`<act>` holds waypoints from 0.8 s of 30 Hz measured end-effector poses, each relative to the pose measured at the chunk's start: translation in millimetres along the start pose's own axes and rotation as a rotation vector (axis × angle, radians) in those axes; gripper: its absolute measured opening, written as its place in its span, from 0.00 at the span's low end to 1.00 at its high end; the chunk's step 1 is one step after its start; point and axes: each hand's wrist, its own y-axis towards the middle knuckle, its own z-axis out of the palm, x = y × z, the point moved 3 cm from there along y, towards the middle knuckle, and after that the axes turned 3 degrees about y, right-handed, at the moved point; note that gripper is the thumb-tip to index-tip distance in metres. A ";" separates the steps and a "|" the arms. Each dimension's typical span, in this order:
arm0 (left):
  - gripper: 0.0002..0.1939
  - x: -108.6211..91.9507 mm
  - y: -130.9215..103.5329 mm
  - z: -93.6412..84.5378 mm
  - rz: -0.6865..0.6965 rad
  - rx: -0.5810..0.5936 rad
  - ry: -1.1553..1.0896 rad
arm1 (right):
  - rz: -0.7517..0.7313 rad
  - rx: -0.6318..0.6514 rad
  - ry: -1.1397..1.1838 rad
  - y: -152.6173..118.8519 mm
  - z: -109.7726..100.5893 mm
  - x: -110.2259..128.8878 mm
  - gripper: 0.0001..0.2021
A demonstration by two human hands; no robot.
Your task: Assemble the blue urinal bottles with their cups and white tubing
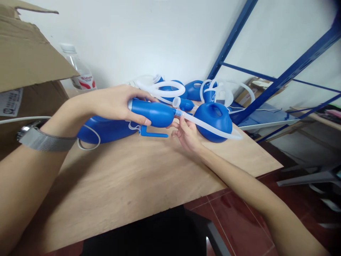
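My left hand (119,103) is wrapped round a blue bottle-shaped piece (160,114), held sideways above the table. From its right end a white tube (207,125) runs off to the right. At that joint my right hand (188,133) pinches the tube's end with thumb and fingers. Below the held piece sits a blue angled bracket (154,134). A larger blue container (106,129) lies under my left wrist, partly hidden. Right of my right hand stands a round blue jug (215,121) with a handle, behind the tube.
More blue containers (193,90) and coiled white hoses (170,89) lie along the wall on the wooden table (138,177). A cardboard box (26,53) and a clear bottle (80,71) are at left. A blue metal rack (231,35) rises at right. A black chair (149,234) is in front.
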 end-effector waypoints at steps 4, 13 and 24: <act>0.44 0.0 -5.1 -6.2 -0.015 -0.021 -0.002 | 0.036 -0.049 0.036 -0.8 -2.5 3.3 0.25; 0.44 0.7 -8.2 -7.8 -0.010 -0.035 0.060 | 0.097 -0.030 0.117 2.6 -5.1 -1.9 0.18; 0.44 0.3 3.5 6.7 0.068 0.057 0.103 | 0.046 -0.054 0.268 11.0 -13.2 -4.3 0.19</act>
